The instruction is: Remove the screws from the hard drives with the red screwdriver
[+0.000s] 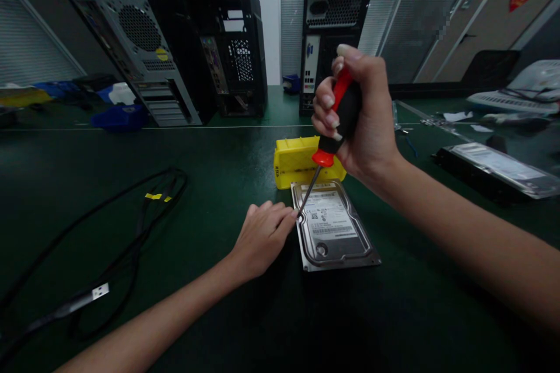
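Note:
A silver hard drive (330, 224) with a white label lies flat on the dark green table, its far end against a yellow plastic bin (297, 160). My right hand (361, 111) is wrapped round the red and black handle of a screwdriver (345, 111). The screwdriver slants down to the left, and its tip meets the left edge of the drive. My left hand (266, 236) lies low on the table beside that edge, fingers stretched out, with a fingertip at the drive next to the screwdriver tip.
Black cables (137, 239) with a USB plug (100, 291) lie on the left. Computer cases (240, 58) stand along the back, near a blue bin (120, 118). Another drive (499, 169) and a white keyboard (516, 100) are on the right.

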The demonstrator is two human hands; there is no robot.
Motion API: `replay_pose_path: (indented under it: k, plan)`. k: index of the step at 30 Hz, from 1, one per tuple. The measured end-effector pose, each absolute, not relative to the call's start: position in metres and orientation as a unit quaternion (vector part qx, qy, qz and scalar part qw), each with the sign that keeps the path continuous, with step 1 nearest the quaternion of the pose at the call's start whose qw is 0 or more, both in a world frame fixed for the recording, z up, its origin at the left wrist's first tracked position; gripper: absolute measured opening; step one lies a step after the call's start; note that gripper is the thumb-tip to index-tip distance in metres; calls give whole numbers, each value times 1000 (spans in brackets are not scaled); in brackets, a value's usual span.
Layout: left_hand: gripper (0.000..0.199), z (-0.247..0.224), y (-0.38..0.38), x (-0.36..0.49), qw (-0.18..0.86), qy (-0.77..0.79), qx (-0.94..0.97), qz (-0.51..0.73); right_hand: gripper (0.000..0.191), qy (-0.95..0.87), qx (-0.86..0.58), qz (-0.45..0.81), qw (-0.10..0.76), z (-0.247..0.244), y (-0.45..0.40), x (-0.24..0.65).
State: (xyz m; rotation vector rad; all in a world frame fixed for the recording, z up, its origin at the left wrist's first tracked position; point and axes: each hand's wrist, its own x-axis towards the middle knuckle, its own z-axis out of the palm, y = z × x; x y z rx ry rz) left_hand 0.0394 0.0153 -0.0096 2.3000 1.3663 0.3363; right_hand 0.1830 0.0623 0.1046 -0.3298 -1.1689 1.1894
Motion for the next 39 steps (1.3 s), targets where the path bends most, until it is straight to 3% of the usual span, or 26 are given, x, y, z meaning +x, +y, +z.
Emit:
replay_pose_path:
  k: [14,21,36,39]
  plan:
    - [42,-10,14,39,215,488,836,125,33,-576,-120,507,630,104,56,181]
    - [41,-10,12,38,196,490,841,120,13,-593,-92,532,597,106,48,179]
    - [40,-12,12,36,175,476,852,129,32,-634,-108,489,590,94,54,171]
    - [38,-12,12,37,187,484,843,140,28,-622,-90,520,579,98,49,171]
